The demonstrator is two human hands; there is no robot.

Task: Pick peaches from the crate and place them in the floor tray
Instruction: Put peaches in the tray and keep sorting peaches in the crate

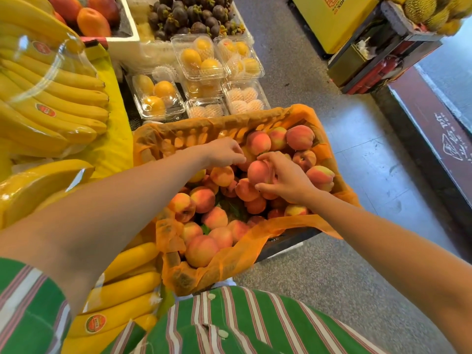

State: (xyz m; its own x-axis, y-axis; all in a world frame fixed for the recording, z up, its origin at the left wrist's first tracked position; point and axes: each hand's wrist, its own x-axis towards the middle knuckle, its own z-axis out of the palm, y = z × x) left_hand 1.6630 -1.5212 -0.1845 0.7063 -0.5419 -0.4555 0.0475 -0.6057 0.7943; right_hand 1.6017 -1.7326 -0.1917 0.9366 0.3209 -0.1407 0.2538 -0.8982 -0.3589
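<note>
A crate lined with orange plastic [229,261] stands in front of me, filled with several pink-orange peaches [201,250]. My right hand [286,180] is wrapped around one peach [259,172] near the crate's middle, thumb below and fingers over its top. My left hand [224,152] reaches in just left of it, fingertips curled down onto a peach that is mostly hidden beneath them. No floor tray is in view.
Banana bunches [51,98] lie on the yellow stand to the left and by my waist. Clear clamshell boxes of yellow fruit [196,60] sit behind the crate, with mangosteens [191,14] further back. Grey floor [357,175] stretches to the right; a yellow box and a cart stand far right.
</note>
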